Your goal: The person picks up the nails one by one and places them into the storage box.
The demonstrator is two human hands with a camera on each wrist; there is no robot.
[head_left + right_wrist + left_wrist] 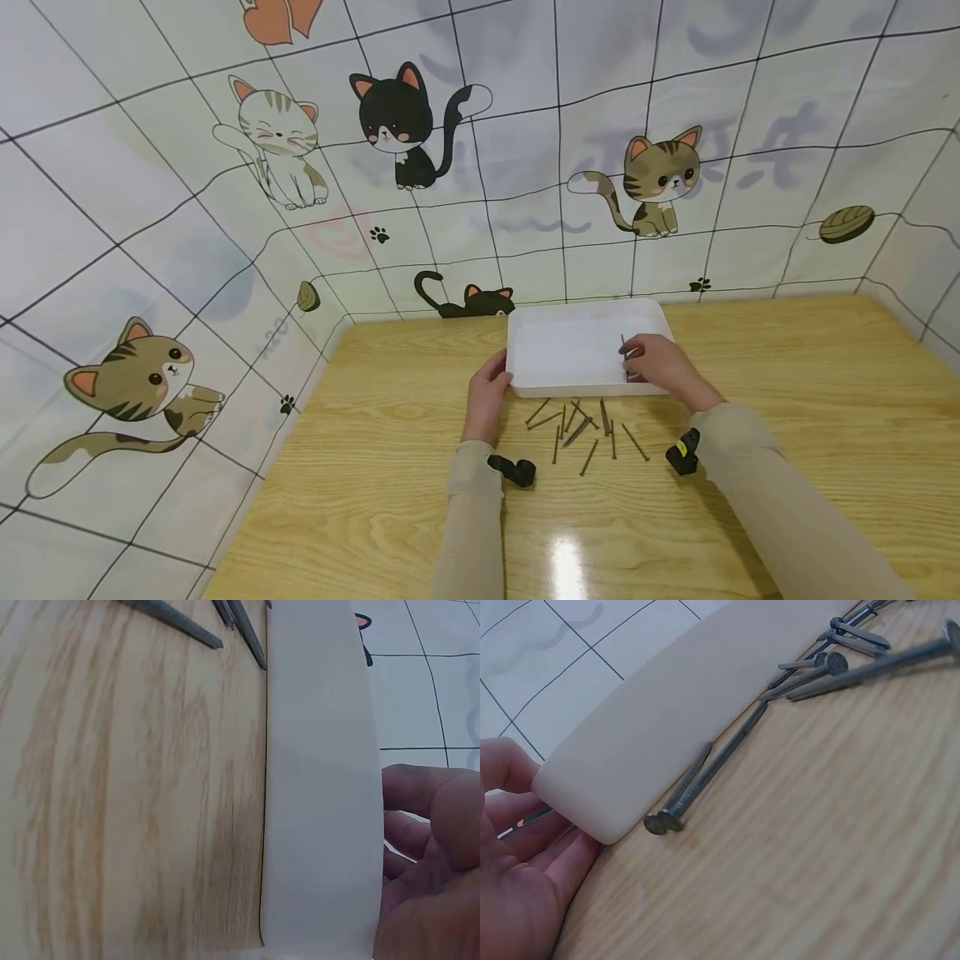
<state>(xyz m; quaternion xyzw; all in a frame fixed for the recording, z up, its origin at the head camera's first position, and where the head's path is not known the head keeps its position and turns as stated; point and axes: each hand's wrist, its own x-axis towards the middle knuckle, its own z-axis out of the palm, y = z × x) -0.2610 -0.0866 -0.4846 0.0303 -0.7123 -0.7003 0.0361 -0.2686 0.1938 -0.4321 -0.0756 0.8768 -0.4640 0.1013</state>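
A shallow white plastic tray (570, 346) sits on the wooden table against the wall. My left hand (489, 396) holds its near left corner, thumb at the rim and fingers along the outer side; in the left wrist view this hand (525, 855) is partly cut off. Over the right part of the tray, my right hand (660, 362) pinches a nail (623, 343) that stands roughly upright inside. In the right wrist view, the tray's wall (322, 787) hides the fingertips and the nail. Several loose nails (577, 429) lie scattered on the table before the tray.
The wooden table (360, 483) reaches to a wall covering (517, 167) with a grid and cartoon cats, which also encloses the left and right sides. Two nails (705, 780) lie close along the tray's near wall. Each wrist carries a small black camera (517, 471).
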